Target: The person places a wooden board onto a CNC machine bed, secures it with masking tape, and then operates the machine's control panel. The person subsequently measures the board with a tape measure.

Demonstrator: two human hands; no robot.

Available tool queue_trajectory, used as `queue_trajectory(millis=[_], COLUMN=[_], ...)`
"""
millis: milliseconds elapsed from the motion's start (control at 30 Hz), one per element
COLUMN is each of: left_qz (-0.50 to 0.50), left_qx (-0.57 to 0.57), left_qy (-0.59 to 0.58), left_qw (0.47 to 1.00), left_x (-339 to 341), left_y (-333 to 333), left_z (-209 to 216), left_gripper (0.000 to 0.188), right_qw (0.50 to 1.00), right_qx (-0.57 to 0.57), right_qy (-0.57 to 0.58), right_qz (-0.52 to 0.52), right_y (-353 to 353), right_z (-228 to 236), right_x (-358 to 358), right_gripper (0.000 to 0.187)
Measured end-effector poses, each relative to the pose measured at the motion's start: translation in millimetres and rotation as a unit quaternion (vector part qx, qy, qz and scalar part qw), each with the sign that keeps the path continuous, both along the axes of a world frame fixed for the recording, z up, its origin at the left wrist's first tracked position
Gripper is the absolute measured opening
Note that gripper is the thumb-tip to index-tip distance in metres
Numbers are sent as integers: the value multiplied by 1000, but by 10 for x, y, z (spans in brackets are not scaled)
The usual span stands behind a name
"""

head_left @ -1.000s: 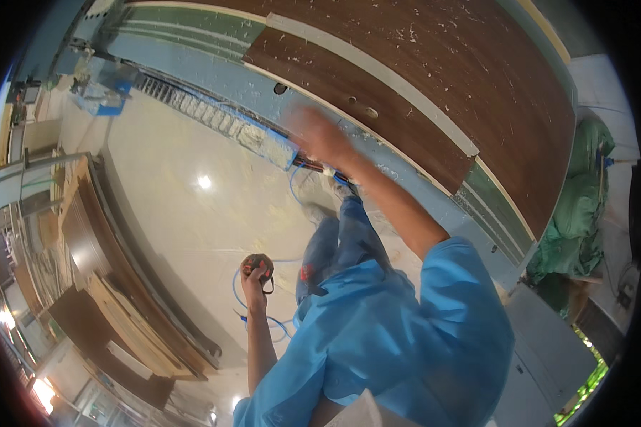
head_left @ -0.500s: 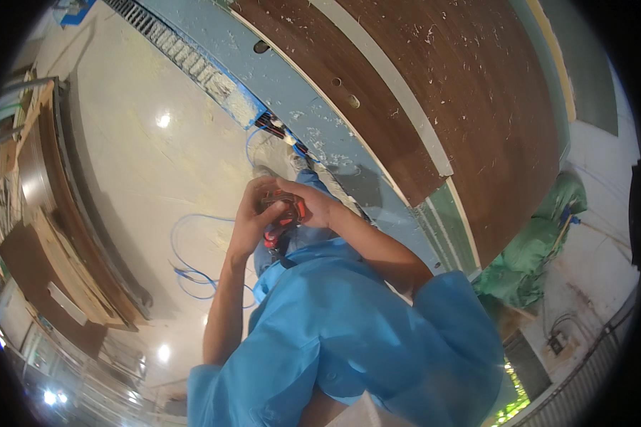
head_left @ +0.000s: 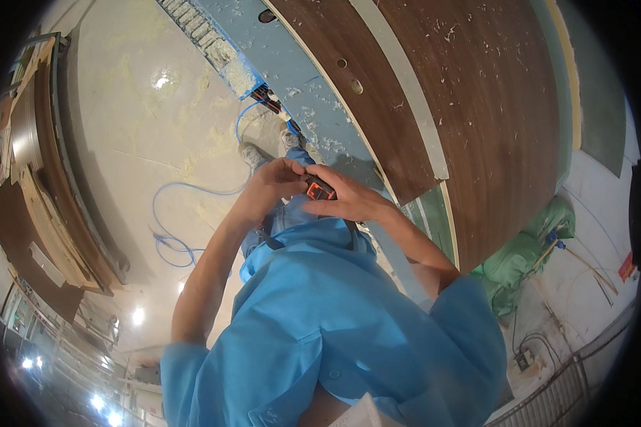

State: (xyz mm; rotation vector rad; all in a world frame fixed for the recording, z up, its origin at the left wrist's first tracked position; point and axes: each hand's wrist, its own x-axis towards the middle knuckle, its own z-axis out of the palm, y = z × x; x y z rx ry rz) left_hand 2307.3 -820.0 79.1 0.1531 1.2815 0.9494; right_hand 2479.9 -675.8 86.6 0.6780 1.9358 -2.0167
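Note:
A small black and orange tape measure point(head_left: 320, 188) is held in front of my waist. My right hand point(head_left: 345, 193) grips it from the right, thumb and fingers on either side of the case. The fingers of my left hand point(head_left: 278, 181) are pinched together at its left end. Whether a strip of tape is drawn out between them cannot be made out. Below the hands are my blue trousers and the shoes point(head_left: 253, 153) on the floor.
A large brown panel with a grey strip point(head_left: 399, 64) lies on a blue-grey worktop point(head_left: 299, 85) to the right, scattered with shavings. A blue hose point(head_left: 157, 213) loops over the floor on the left. Boards point(head_left: 57, 192) lean far left; green bags point(head_left: 527, 256) sit at right.
Both hands were wrapped together around the tape measure. Now it sits in my right hand, and my left hand has shifted to its left end. The view has turned slightly.

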Motion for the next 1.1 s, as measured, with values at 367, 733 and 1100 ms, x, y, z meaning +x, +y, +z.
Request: queue_trajectory(millis=[367,733,1100], left_qz=[71,302,243], left_qx=[24,68,7], left_qy=[375,215,333], left_qw=[924,926,911], left_x=[-1935,-680,-51], left_y=[-185,952,1577], left_z=[-140,-965,-888], left_gripper=[29,30,26], right_qw=[973,864,810], right_qx=[-142,191,286], right_qy=[-178,-192,-230], right_qz=[31,-425,-457], right_y=[1056,1243,562], right_z=[257,47,-347], right_x=[600,1698,1471], right_gripper=[57,37,35])
